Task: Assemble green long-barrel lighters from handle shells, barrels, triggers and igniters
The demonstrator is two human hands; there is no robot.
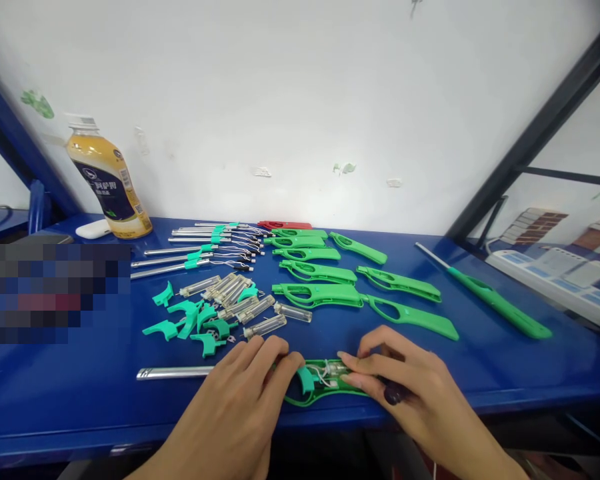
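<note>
At the front edge of the table lies a green lighter half-shell [310, 401], with a silver metal tube [175, 373] sticking out to its left. A teal trigger [307, 380], white wires and a clear fuel tank [336, 368] sit inside it. My left hand [245, 393] is closed over the shell's left end, its fingertips beside the trigger. With thumb and fingers together, my right hand [405, 380] grips the fuel tank at the shell's right part. A dark rounded end of some object [393, 393] shows under my right fingers; the rest of it is hidden.
Behind my hands lie loose teal triggers [165, 329], clear fuel tanks [265, 325], metal tubes with wires [175, 252] and green half-shells [325, 295]. A whole green lighter [500, 303] lies right, near a white power strip [555, 280]. A drink bottle [111, 183] stands back left.
</note>
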